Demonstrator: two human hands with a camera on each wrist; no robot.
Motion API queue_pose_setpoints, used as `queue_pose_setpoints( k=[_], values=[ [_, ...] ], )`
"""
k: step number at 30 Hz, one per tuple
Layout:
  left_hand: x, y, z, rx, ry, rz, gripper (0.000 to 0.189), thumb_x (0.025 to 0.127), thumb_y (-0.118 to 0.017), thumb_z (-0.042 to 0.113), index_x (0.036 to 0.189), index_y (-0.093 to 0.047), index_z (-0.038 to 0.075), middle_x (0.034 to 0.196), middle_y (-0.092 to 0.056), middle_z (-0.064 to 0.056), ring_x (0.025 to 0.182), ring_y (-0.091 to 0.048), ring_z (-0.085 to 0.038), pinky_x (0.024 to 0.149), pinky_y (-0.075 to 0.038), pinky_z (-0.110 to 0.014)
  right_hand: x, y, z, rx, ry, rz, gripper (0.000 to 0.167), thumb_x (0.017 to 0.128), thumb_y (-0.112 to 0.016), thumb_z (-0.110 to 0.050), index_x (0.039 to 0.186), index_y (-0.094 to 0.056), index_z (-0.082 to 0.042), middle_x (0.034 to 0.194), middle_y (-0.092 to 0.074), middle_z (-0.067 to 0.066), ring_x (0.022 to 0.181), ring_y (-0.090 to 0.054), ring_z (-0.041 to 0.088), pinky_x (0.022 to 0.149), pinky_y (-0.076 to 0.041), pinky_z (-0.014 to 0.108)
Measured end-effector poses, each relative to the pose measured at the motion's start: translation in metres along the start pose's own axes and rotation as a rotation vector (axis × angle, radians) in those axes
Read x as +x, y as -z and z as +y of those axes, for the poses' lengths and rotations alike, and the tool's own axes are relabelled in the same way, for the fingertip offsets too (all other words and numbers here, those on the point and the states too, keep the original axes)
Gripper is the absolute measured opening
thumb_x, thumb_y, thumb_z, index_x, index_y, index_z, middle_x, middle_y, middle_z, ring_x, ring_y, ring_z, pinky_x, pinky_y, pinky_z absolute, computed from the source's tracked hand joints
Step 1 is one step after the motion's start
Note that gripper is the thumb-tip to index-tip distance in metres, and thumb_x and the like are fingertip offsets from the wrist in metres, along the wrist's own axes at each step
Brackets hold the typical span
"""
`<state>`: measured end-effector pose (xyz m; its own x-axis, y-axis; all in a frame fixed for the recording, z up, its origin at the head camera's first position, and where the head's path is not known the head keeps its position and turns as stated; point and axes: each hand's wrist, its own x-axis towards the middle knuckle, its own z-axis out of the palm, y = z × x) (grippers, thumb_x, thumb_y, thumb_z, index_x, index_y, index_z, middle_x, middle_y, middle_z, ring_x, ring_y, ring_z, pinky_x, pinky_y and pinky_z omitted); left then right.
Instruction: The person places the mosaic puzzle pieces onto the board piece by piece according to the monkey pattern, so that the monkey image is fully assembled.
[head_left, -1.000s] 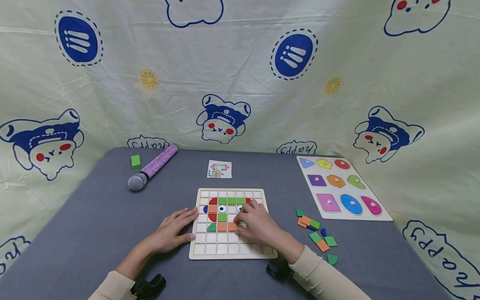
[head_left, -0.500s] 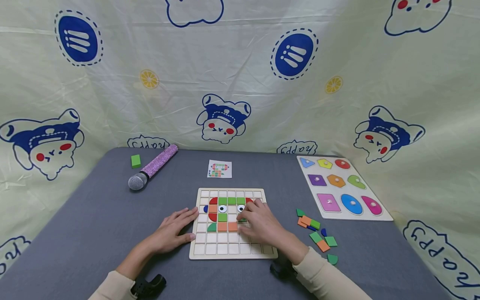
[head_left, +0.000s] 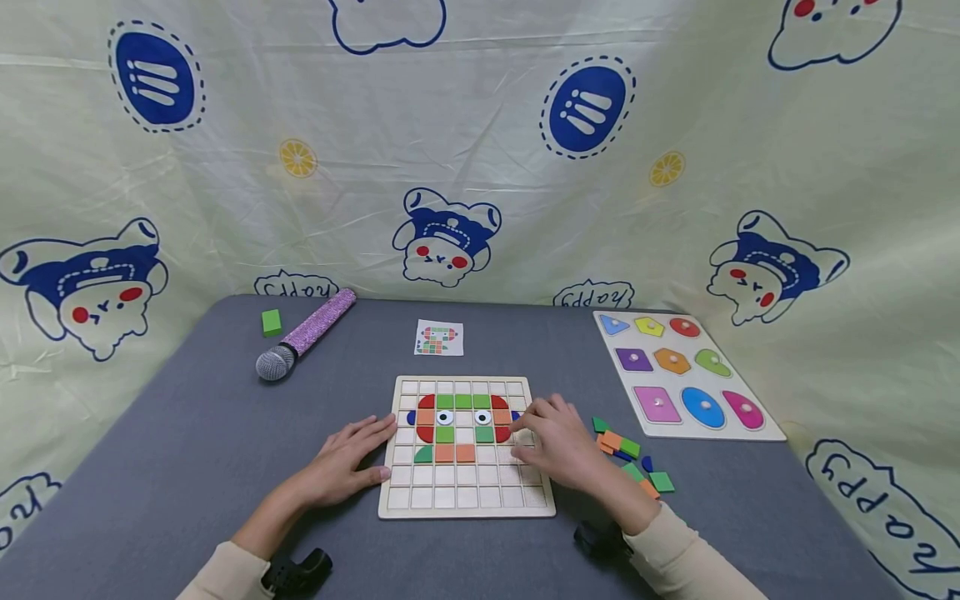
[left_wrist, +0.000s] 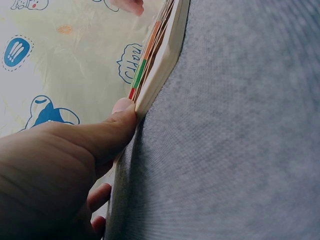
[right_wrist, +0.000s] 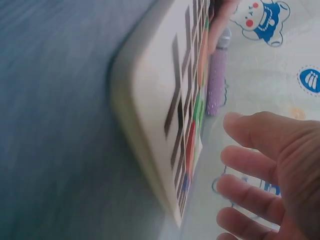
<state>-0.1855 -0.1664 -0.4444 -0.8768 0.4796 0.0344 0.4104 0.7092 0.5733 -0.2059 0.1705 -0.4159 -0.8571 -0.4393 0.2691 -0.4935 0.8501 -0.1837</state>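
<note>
A wooden grid board lies on the grey table, with red, green, orange and blue tiles and two eye tiles set in its upper cells. At its left edge rests my left hand, fingers extended, the thumb against the board's side in the left wrist view. Over the board's right edge hovers my right hand. In the right wrist view its fingers are spread and hold nothing. The last orange tile in the lower tile row lies flat in its cell.
Loose tiles lie scattered right of the board. Behind them sits a shape puzzle. A small pattern card is beyond the board. At the back left are a purple microphone and a green tile.
My right hand has let go of the orange tile in the lower row and moved right, off the middle of the board, uncovering the tiles there. The left hand has stayed still.
</note>
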Motion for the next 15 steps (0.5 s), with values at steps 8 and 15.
queue_pose_setpoints(
  k=[8, 15],
  values=[
    [0.000, 0.001, 0.001, -0.007, 0.004, -0.006, 0.065, 0.092, -0.059, 0.036, 0.147, -0.035, 0.011, 0.155, -0.032, -0.007, 0.142, -0.024, -0.038, 0.104, -0.019, -0.067, -0.017, 0.014, 0.029, -0.023, -0.047, 0.022, 0.025, 0.074, -0.080, -0.028, 0.096, -0.073, -0.017, 0.094, -0.058, -0.001, 0.091, -0.045, 0.017, 0.079, -0.035, 0.038],
    [0.000, 0.001, 0.002, -0.005, 0.001, -0.006, 0.064, 0.092, -0.059, 0.034, 0.147, -0.035, 0.011, 0.155, -0.032, -0.007, 0.142, -0.024, -0.039, 0.104, -0.019, -0.067, -0.035, 0.026, 0.058, -0.065, -0.081, 0.060, 0.028, 0.072, -0.081, -0.027, 0.096, -0.073, -0.015, 0.091, -0.058, 0.001, 0.085, -0.043, 0.016, 0.071, -0.034, 0.032]
  ],
)
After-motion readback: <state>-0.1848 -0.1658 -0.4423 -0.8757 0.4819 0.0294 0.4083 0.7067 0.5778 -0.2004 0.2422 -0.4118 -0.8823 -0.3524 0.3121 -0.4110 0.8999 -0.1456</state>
